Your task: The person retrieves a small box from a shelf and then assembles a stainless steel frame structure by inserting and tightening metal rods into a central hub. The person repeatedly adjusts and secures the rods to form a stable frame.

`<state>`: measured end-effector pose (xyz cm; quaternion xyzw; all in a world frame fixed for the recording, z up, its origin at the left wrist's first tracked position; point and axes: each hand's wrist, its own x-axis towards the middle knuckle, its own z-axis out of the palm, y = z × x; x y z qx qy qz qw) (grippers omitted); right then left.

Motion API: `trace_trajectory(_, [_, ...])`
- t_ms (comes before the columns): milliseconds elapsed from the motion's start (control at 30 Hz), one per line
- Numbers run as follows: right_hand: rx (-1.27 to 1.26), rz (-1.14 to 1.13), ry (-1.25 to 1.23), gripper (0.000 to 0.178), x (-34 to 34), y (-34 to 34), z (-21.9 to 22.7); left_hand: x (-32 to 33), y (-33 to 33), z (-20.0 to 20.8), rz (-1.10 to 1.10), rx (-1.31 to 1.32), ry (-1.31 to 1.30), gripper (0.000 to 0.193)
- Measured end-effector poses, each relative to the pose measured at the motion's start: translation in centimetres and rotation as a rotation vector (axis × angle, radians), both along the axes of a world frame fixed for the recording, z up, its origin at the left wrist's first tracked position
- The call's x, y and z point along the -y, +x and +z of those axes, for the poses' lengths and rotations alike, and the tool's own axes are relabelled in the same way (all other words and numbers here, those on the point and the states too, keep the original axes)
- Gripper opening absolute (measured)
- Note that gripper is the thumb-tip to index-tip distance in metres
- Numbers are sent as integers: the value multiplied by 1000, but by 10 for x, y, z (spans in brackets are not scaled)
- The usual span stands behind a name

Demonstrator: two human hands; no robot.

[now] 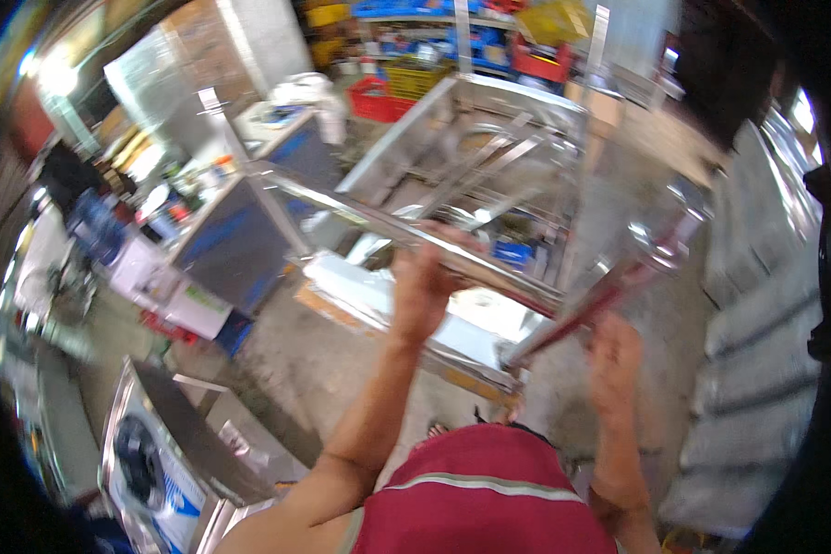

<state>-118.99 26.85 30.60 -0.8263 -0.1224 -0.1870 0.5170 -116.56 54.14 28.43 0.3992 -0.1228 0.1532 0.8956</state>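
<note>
In front of me stands a shiny metal frame [371, 216] with tall corner posts and a crossbar along its near side. My left hand [422, 291] is wrapped round the middle of that crossbar, its fingers reaching over to the far side. A thick near-right post [609, 282] rises towards me, reflecting red. My right hand [613, 362] is beside this post, close to the crossbar's right end. Motion blur smears its fingers, and whether they touch the post is unclear. Low inside the frame, a bright white panel [346, 284] lies along the near edge, below the crossbar.
Left of the frame is a cluttered bench [240, 240] with grey sides. A metal cabinet-like unit [171, 443] stands at lower left. Red crates [377, 100] and shelves of bins are at the back. Stacked grey sheet-metal pieces [757, 342] line the right side.
</note>
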Motion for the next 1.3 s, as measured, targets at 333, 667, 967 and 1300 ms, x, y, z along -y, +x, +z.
trace_trajectory(333, [10,231,38,37,9,-3,18,5,-4,12,-59,67,-188,32])
trace_trajectory(667, [-9,206,-195,39,7,6,14,4,-1,16,-61,102,-216,31])
trace_trajectory(967, [207,151,-38,47,1,2,10,7,-4,17,-43,84,-175,30])
trace_trajectory(1300, [-24,256,-12,45,4,7,10,7,-5,17,-6,55,-129,34])
